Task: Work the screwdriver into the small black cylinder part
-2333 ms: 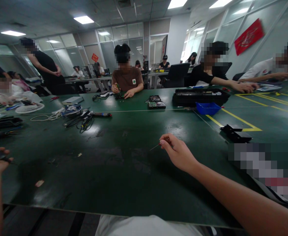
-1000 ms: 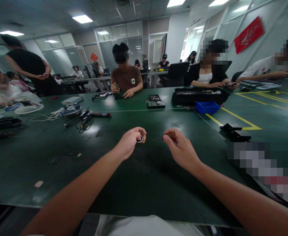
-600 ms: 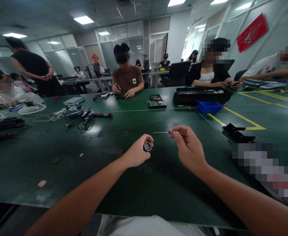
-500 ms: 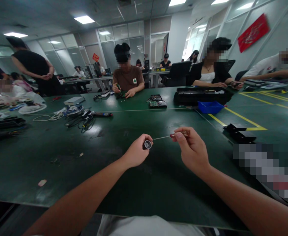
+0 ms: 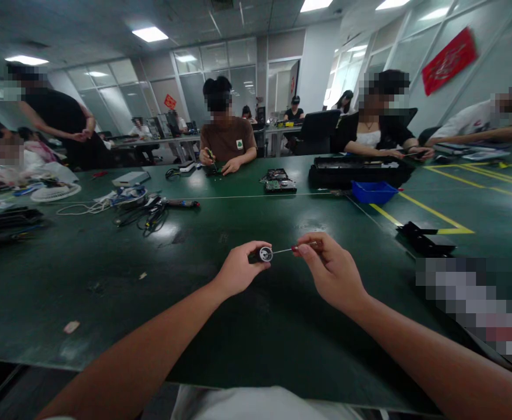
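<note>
Grasps a short dark cylinder in the left hand, with thumb below and fingers above, showing its pale-rimmed open end between the two hands. Pinches a thin screwdriver with a reddish handle in the right hand, pointing the shaft leftward at that open end; cannot tell whether inserted or only touching the rim. Holds both over a green table.

Has a pale scrap lying well to the left of the left hand, and a smaller scrap nearer to it. Has black bracket-like parts to the right of the right hand, slightly beyond.

Farther out, has tangled cables ahead and left of the left hand, a circuit-board unit straight beyond both hands, and a blue tray beyond the right hand, before a long black housing. Faces, across the table, a seated person in a brown shirt.
</note>
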`<state>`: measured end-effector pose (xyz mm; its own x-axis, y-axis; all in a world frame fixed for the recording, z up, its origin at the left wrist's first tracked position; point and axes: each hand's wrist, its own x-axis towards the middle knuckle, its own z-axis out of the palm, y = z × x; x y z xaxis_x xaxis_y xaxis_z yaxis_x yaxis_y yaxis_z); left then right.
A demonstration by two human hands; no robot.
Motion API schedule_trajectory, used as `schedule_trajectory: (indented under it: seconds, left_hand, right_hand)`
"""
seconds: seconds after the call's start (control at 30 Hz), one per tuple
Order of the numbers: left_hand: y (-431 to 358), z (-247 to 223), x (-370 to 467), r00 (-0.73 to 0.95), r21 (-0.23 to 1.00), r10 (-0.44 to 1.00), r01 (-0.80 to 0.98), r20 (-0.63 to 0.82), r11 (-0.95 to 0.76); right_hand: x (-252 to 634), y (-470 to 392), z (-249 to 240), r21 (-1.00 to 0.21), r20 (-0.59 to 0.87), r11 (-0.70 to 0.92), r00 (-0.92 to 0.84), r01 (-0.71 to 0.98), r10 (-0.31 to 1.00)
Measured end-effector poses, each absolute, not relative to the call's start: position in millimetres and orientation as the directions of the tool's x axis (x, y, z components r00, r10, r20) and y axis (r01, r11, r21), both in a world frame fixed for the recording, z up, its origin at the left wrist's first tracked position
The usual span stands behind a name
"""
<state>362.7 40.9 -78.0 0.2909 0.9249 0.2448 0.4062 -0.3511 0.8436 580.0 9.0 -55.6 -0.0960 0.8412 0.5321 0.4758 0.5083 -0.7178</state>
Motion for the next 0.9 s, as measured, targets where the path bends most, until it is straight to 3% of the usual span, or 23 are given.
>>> schedule_trajectory:
  seconds: [0.33, 0.63, 0.9]
  left_hand:
    - [41.8, -78.0, 360.8, 0.338, 0.79, 0.884, 0.419, 0.322, -0.448]
    - [40.0, -78.2, 360.9, 0.366, 0.789, 0.867, 0.391, 0.34, -0.474]
    - [43.4, -84.2, 359.9, 0.382, 0.758, 0.856, 0.422, 0.349, -0.497]
  right_hand:
    - [580.1, 8.3, -44.5, -0.646, 0.561, 0.452, -0.019, 0.616, 0.828]
    - [580.2, 11.8, -43.6, -0.672, 0.527, 0.365, 0.07, 0.644, 0.847]
    - [581.1, 10.0, -45.8, -0.621, 0.538, 0.405, -0.01, 0.671, 0.843]
